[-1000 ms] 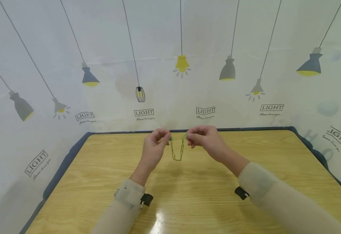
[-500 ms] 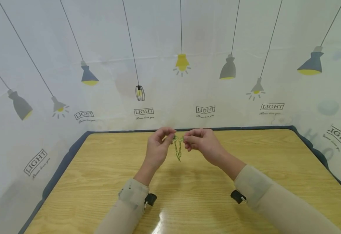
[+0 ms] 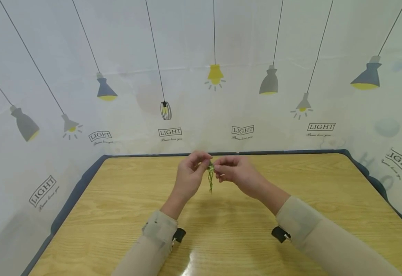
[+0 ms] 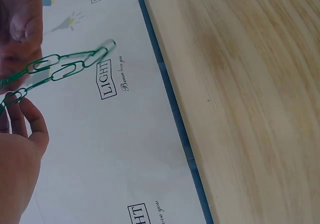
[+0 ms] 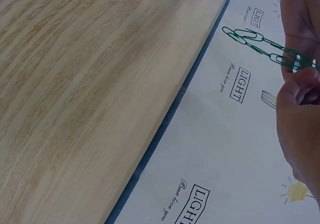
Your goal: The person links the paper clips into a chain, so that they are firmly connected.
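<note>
A chain of green paper clips (image 3: 210,179) hangs in a narrow folded loop above the table, its two ends close together at the fingertips. My left hand (image 3: 191,174) pinches one end between thumb and forefinger. Close by on the right, my right hand (image 3: 241,173) pinches the other end. In the left wrist view the linked paper clips (image 4: 67,71) stretch out from the fingers, with the lowest link joining both strands. The right wrist view shows the same paper clip chain (image 5: 257,42) beside the right thumb (image 5: 306,78). Fingers partly hide the end clips.
Beneath both hands lies a wood-grain table (image 3: 211,237) with a dark blue edge strip (image 3: 145,155). A pale wall covering (image 3: 194,38) printed with lamps stands behind it and at both sides. Black straps (image 3: 178,235) show at the wrists.
Both hands have come together, bringing the chain's ends close to each other. The wide U of paper clips has narrowed into a tight hanging fold.
</note>
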Demonstrator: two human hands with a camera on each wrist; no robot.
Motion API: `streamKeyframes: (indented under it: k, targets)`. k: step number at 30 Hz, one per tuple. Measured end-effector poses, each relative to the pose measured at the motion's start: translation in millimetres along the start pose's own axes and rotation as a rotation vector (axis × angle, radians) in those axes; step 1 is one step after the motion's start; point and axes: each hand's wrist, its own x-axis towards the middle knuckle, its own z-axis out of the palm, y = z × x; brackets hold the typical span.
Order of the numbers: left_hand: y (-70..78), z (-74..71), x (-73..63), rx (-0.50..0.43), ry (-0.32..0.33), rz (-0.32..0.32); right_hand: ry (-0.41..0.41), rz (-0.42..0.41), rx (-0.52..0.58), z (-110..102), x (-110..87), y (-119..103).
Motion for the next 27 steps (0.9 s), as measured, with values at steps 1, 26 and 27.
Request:
streamKeyframes:
  k: [1,26,27]
  targets:
    - [-0.6,0.2,-0.3,0.017,-0.002,0.015,-0.017,-0.006,-0.012,-0.3,0.0,1.0]
    - [-0.4,-21.1,7.4,0.167,-0.244,-0.2,0.019,-0.145,-0.344,-37.3,-9.6,-7.2]
    - [-0.1,-21.9,7.9,0.157,-0.248,-0.215,0.027,-0.144,-0.377,-38.9,-9.9,-6.6]
